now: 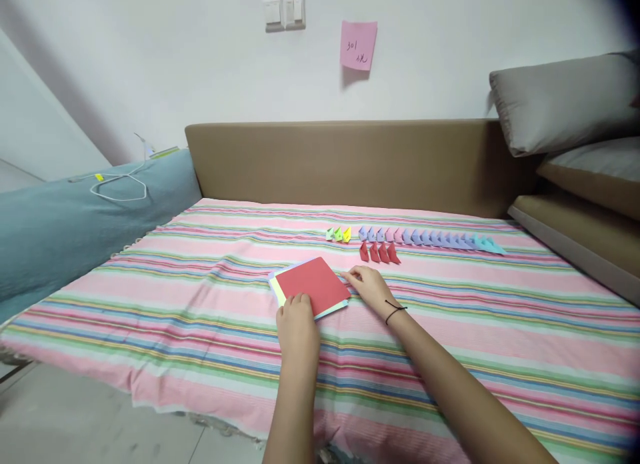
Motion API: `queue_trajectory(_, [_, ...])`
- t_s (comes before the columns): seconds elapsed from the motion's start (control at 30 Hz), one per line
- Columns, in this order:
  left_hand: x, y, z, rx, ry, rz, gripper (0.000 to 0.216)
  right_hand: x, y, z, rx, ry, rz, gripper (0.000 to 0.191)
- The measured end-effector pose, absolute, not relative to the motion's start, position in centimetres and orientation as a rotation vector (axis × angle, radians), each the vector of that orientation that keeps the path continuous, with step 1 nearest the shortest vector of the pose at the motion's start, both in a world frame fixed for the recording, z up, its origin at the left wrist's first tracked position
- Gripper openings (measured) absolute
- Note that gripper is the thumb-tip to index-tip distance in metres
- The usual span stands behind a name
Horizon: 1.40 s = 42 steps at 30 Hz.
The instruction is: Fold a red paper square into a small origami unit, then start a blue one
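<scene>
Here's the left hand [299,312], fingers close together over the near edge of the red sheet [317,283], which tops a coloured paper stack [277,291] on the striped cloth [200,364]; any grip underneath, I can't tell. The right hand [366,284] sits at the sheet's right edge, fingertips narrowed, pinch unclear. Beyond it, four folded red pieces [375,253] line up

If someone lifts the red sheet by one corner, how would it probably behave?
The red sheet looks thin, so it is probably light and may bend. It lies over other coloured sheets, so it might slide, though the left hand on it would likely resist.
</scene>
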<state>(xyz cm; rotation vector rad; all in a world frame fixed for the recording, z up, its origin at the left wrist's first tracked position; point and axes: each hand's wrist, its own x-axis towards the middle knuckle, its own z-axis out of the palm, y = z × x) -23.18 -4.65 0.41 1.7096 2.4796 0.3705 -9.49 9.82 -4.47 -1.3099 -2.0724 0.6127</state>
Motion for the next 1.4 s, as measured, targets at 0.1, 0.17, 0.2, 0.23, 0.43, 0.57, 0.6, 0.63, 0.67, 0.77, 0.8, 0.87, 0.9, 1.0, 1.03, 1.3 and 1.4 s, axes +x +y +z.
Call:
queue_trajectory(0.1, [-23.4, -4.9, 0.9, 1.682, 2.473, 0.356, 0.034, -9.8, 8.9, -4.5, -1.265, -2.098, 0.755, 0.028])
queue_trajectory(0.17, [-23.5, -5.0, 1.2, 1.667, 2.474, 0.366, 0.034, -9.8, 8.9, -4.7, -1.258, -2.082, 0.815, 0.024])
queue_trajectory(0.2, [-23.5, -5.0, 1.2, 1.663, 2.470, 0.374, 0.034, -9.8, 8.9, -4.7, -1.255, -2.071, 0.834, 0.023])
queue_trajectory(0.23, [-23.5, -5.0, 1.3, 1.660, 2.465, 0.387, 0.034, -9.7, 9.0, -4.7, -1.251, -2.060, 0.849, 0.023])
queue_trajectory(0.43, [-23.2, -4.9, 1.2, 1.611, 2.512, 0.420, 0.039, -9.8, 9.0, -4.0, -1.222, -2.016, 0.882, 0.018])
queue_trajectory(0.57, [-22.9, -5.0, 1.0, 1.583, 2.539, 0.336, 0.038, -10.3, 8.4, -3.7, -1.232, -1.980, 0.846, 0.012])
queue_trajectory(0.6, [-22.8, -5.0, 0.9, 1.586, 2.544, 0.325, 0.037, -10.4, 8.3, -3.6, -1.229, -1.971, 0.829, 0.011])
queue_trajectory(0.63, [-22.8, -5.1, 0.9, 1.590, 2.548, 0.321, 0.036, -10.4, 8.2, -3.6, -1.225, -1.961, 0.811, 0.011])
queue_trajectory(0.67, [-22.9, -5.1, 0.8, 1.592, 2.550, 0.320, 0.036, -10.4, 8.2, -3.5, -1.220, -1.946, 0.795, 0.011])
queue_trajectory(0.77, [-23.0, -5.1, 0.8, 1.597, 2.559, 0.321, 0.034, -9.6, 8.5, -3.3, -1.234, -1.864, 0.758, 0.016])
queue_trajectory(0.8, [-23.1, -5.1, 0.8, 1.600, 2.565, 0.323, 0.034, -9.1, 8.7, -3.2, -1.249, -1.827, 0.747, 0.019])
queue_trajectory(0.87, [-23.2, -5.1, 0.8, 1.615, 2.573, 0.325, 0.034, -7.3, 9.1, -2.9, -1.272, -1.761, 0.716, 0.025])
queue_trajectory(0.9, [-23.2, -5.1, 0.9, 1.623, 2.573, 0.325, 0.034, -6.2, 9.2, -2.8, -1.281, -1.742, 0.704, 0.028])
queue_trajectory(1.0, [-23.3, -5.2, 1.2, 1.638, 2.556, 0.311, 0.032, -2.0, 8.9, -2.7, -1.329, -1.726, 0.687, 0.030])
queue_trajectory(1.03, [-23.4, -5.3, 1.3, 1.639, 2.547, 0.307, 0.032, -0.5, 8.6, -2.8, -1.355, -1.732, 0.689, 0.031])
queue_trajectory(1.3, [-24.3, -5.0, 1.3, 1.643, 2.478, 0.352, 0.023, 6.0, 5.8, -4.2, -1.525, -1.818, 0.564, 0.027])
queue_trajectory(1.4, [-24.4, -4.8, 1.0, 1.634, 2.485, 0.356, 0.026, 3.2, 5.3, -3.7, -1.397, -1.903, 0.619, 0.026])
